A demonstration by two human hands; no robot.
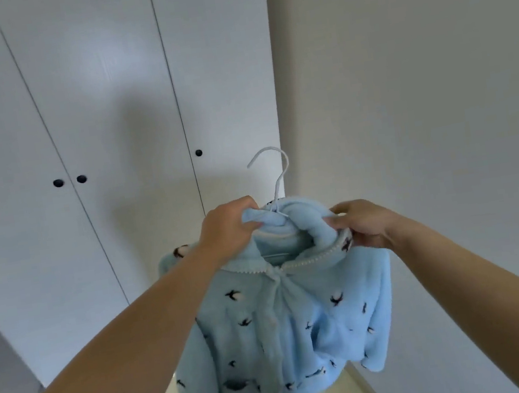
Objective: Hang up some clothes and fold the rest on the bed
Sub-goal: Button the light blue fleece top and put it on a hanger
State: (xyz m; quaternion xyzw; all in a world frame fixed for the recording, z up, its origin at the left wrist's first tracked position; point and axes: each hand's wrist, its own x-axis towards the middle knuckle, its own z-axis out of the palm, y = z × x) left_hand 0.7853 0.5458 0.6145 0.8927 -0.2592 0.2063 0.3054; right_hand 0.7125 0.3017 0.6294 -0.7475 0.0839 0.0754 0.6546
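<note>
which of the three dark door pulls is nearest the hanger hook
The lone pull on the rightmost door, up-left of the hanger hook; the other two sit paired farther left.

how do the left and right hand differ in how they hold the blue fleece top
The left hand bunches the collar in a full grip close to the white hanger; the right hand grips the collar's edge further out. The left hand sits higher in the picture than the right hand. Both hold the blue fleece top.

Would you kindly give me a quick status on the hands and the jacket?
Grip: left hand and right hand both on blue jacket collar. Jacket on white hanger, hook free. Ahead, wardrobe doors closed.
</note>
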